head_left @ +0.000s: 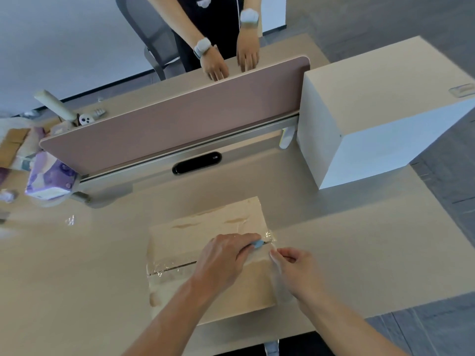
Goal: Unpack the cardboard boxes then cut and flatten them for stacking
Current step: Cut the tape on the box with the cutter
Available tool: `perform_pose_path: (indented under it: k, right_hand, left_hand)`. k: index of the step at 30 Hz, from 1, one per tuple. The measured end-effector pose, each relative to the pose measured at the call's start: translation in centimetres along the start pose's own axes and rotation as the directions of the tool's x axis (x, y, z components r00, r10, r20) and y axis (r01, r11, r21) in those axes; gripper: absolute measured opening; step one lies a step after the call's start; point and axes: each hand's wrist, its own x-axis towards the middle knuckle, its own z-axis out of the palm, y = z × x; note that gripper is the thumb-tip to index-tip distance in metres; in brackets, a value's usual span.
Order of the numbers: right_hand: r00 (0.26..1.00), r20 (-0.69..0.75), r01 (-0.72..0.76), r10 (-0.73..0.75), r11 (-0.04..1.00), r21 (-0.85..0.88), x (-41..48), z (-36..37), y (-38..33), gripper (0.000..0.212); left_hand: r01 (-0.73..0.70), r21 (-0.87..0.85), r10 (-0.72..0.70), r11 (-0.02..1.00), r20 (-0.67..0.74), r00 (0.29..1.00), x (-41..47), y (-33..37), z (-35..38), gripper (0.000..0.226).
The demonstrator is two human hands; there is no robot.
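The taped cardboard box [205, 224] lies on the near middle of the table [77, 265]. My left hand [223, 255] curls round a blue cutter [257, 244] at the seam's right end. My right hand [295, 263] pinches the clear tape [269, 236] there. I judge I'm slitting the seam; next comes a steady draw leftward along it.

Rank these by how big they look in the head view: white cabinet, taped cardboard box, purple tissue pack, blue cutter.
white cabinet
cardboard box
purple tissue pack
blue cutter, partly hidden by the left hand
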Motion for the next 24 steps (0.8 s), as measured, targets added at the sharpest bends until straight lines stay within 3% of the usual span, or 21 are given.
perform_pose_path:
  k: [6,11,16,24]
  right_hand:
    - [0.999,0.002,0.035,-0.035,0.999,-0.001,-0.6,-0.1,-0.1,0.016]
    - [0.999,0.008,0.043,-0.043,0.999,0.021,-0.7,-0.2,-0.2,0.014]
    - [0.999,0.004,0.047,-0.047,0.997,0.057,-1.0,-0.2,-0.2,0.015]
    - [0.998,-0.011,0.07,-0.069,0.996,0.052,-0.9,-0.1,-0.2,0.013]
  left_hand:
    - [-0.061,0.068,0.06,0.996,0.012,0.998,0.0,0.2,0.2,0.037]
    - [-0.115,0.099,0.12,0.988,-0.05,0.992,1.0,2.0,0.8,0.027]
    - [-0.059,0.049,0.062,0.997,-0.051,0.997,2.2,3.6,1.1,0.031]
    - [-0.03,0.047,0.034,0.998,-0.083,0.996,-1.1,-0.2,-0.3,0.028]
